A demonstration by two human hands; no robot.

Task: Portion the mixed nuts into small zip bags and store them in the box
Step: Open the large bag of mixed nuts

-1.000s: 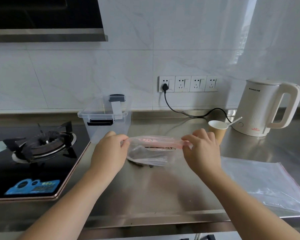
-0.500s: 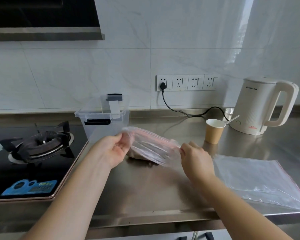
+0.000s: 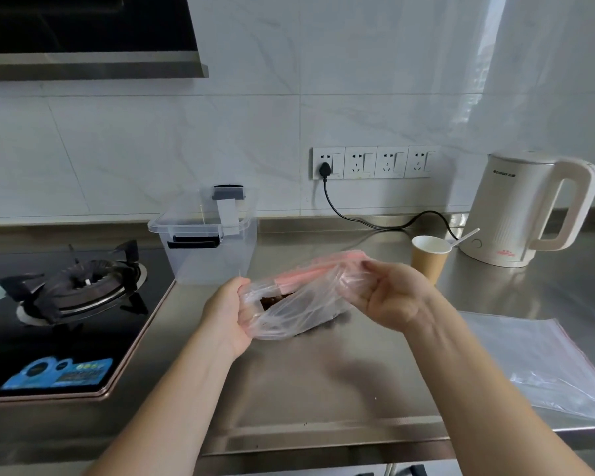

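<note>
Item: zip bag of mixed nuts [image 3: 299, 304], clear plastic with a pink zip strip along its mouth, dark nuts visible through the opening
Position of item: held up just above the stainless steel counter [image 3: 323, 379], in front of the storage box, mouth tilted up and to the right
Left hand [image 3: 227, 310]: fingers curled round the left end of the bag, gripping the plastic near the lower edge of the mouth
Right hand [image 3: 392, 293]: fingers and thumb pinching the right end of the bag near the pink strip, palm turned towards the camera
Hands, relation: apart, one at each end of the bag
Storage box [image 3: 207, 242]: clear plastic, lid on, dark clips and a white handle on top; stands at the back of the counter, just beside the gas hob [image 3: 69, 297]
Spare zip bags [image 3: 543, 365]: flat, clear, lying on the counter to the right, well apart from the held bag
Paper cup [image 3: 430, 257]: brown outside, white inside, a white spoon [image 3: 466, 237] resting in it; stands behind the right hand
Electric kettle [image 3: 526, 207]: cream, just beside the cup, at the wall
Wall sockets [image 3: 371, 162]: row of four, black plug in the leftmost
</note>
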